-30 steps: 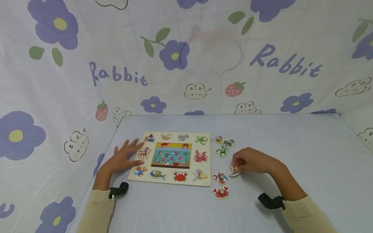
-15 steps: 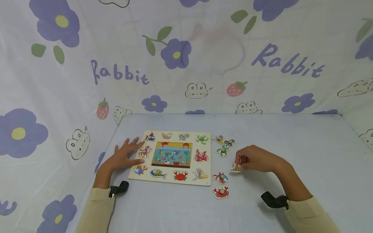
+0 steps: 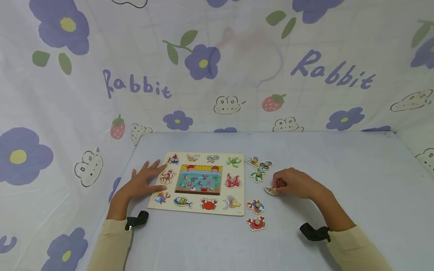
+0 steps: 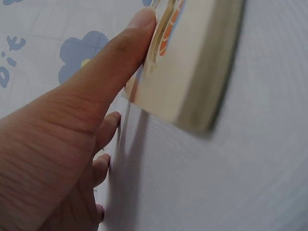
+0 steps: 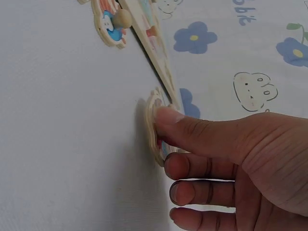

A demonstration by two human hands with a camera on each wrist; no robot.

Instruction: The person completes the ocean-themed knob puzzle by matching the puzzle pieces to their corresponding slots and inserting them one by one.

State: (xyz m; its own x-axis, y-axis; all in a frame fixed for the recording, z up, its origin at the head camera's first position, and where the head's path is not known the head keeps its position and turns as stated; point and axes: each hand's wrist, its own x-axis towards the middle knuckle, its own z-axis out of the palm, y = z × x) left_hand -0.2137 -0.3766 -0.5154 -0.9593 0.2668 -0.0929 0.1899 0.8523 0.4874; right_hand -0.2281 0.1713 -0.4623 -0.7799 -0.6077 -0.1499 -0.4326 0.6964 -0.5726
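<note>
A wooden puzzle board with sea-animal cutouts lies on the table; a corner of the puzzle board fills the left wrist view. My left hand rests flat and open on the board's left edge, its thumb against that edge. My right hand pinches the knob of a small flat puzzle piece right of the board. In the right wrist view the thumb presses on the puzzle piece, fingers curled beneath.
Loose animal pieces lie right of the board: a turtle, a fish, a red crab and two more at the back. Flower-print cloth walls close in the table at the back and left.
My right hand has carried the small piece up and slightly left, away from the fish piece and toward the turtle. The left hand has stayed on the board.
</note>
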